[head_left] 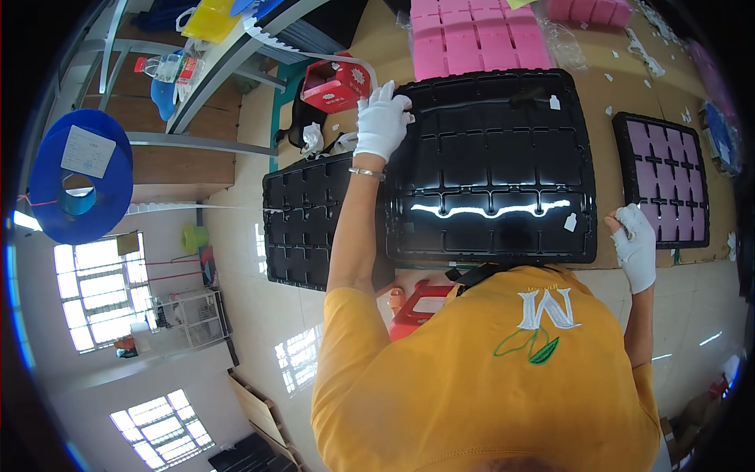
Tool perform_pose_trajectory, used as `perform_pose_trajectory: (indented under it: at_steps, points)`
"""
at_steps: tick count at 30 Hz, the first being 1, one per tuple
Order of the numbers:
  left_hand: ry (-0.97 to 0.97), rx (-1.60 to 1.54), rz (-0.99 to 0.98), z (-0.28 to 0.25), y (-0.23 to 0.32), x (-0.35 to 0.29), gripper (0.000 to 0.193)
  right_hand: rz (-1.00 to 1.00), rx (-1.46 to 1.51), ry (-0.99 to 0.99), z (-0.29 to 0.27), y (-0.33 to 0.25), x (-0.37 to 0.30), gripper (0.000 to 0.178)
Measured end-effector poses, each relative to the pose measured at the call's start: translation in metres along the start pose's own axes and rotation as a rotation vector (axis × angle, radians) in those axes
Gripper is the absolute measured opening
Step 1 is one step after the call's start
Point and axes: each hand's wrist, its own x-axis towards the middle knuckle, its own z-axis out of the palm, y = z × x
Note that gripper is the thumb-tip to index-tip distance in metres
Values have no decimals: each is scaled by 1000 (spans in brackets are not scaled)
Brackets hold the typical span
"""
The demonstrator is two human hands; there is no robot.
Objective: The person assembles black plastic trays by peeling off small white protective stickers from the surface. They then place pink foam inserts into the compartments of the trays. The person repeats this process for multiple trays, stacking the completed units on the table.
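In front of me lies a large, glossy black plastic tray (487,173) with molded ridges. Two small white tag-shaped pieces sit on it, an upper piece (555,102) and a lower piece (570,222), both toward its right side. My left hand (382,124), in a white glove with some bare fingertips, is at the tray's upper left corner, fingers extended. A white strip (358,63) curves down close to those fingers; contact is unclear. Just off the tray's right edge, my gloved right hand (635,248) has its fingers curled together; whatever they pinch is hidden.
Another black tray (303,220) lies at left, partly under my arm. A smaller black tray (664,181) with purple blocks is at right. Beyond are pink foam blocks (480,39) and a red box (336,85). A blue spool (82,177) hangs left, near a metal rack (212,75).
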Motion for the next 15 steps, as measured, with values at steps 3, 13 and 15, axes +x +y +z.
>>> perform_pose_trajectory:
  at_steps: [3, 13, 15]
  points:
    - [-17, -75, -111, 2, 3, -2, 59, 18, 14, -4, 1, -1, -1, 11]
    - [-79, -444, -414, 31, -14, 6, 96, -46, 14, -27, 9, -9, 7, 10]
    - [-89, -478, -470, 33, -10, 5, 97, -63, 24, -30, 9, -9, 8, 10]
